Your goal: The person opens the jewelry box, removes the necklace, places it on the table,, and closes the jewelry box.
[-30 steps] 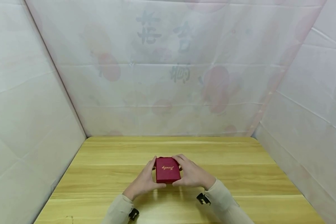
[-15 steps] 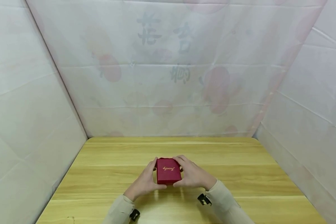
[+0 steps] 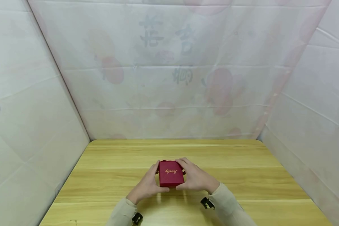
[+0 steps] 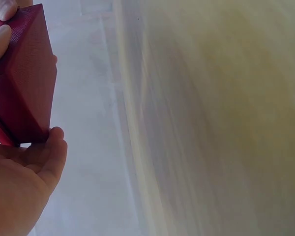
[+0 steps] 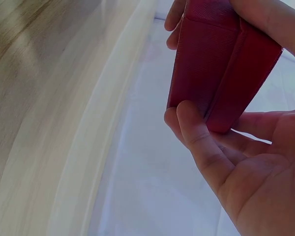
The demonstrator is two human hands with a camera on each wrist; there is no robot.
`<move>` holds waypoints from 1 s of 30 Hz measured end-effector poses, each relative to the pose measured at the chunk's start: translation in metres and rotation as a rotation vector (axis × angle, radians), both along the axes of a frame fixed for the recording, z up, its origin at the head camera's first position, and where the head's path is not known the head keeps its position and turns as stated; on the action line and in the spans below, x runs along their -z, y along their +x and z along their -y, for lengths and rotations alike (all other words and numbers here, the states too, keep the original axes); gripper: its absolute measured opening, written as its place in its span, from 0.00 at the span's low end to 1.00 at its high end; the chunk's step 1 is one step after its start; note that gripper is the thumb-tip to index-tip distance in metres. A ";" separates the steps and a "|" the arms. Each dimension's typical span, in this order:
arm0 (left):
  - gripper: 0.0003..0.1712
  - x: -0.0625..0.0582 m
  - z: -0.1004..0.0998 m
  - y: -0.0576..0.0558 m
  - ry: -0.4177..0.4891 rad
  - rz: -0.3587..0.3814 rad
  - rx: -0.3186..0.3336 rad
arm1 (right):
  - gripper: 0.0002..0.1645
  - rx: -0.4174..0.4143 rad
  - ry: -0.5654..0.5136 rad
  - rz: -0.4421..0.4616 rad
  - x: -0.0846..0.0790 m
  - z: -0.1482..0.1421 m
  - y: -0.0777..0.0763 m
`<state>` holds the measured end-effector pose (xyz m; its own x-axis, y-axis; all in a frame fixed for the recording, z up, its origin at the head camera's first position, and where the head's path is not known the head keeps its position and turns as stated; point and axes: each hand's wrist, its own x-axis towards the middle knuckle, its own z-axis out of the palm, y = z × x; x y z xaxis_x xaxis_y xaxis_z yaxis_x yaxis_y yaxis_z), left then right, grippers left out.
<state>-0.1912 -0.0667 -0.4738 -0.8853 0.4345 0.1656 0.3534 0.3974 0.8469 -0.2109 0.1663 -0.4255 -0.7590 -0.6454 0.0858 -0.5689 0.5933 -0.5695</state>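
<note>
A small dark red jewelry box (image 3: 171, 175) with gold "Jewelry" lettering on its lid is held between both hands over the wooden table. The lettering reads upside down in the head view. My left hand (image 3: 147, 185) grips the box's left side, thumb along the near edge and fingers round the side. On the opposite side my right hand (image 3: 198, 176) grips it the same way, fingertips at the far right corner. Seen from the left wrist, the box (image 4: 27, 73) has its lid down, and a seam shows between lid and base on the box (image 5: 211, 64) in the right wrist view.
The wood-grain table (image 3: 107, 175) spreads out around the hands. A pale printed cloth wall (image 3: 164, 88) rises behind its far edge, with white cloth walls on the left (image 3: 25, 103) and right (image 3: 313, 103). Dark straps (image 3: 207, 203) hang at the cuffs.
The hands keep their hold on the closed box. Box, hands and table all sit slightly lower and further right in the head view, as the whole scene shifts together.
</note>
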 end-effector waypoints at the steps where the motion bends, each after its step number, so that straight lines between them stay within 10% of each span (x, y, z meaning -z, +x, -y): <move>1: 0.65 0.000 0.000 0.000 0.002 0.001 0.003 | 0.56 0.000 -0.001 0.000 0.000 0.000 0.000; 30: 0.56 -0.003 -0.004 -0.007 0.013 -0.021 0.029 | 0.55 -0.005 -0.030 -0.061 0.001 -0.006 -0.002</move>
<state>-0.1985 -0.0626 -0.4713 -0.8684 0.4581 0.1898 0.3828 0.3760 0.8439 -0.2133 0.1724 -0.4266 -0.7486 -0.6456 0.1511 -0.6061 0.5739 -0.5507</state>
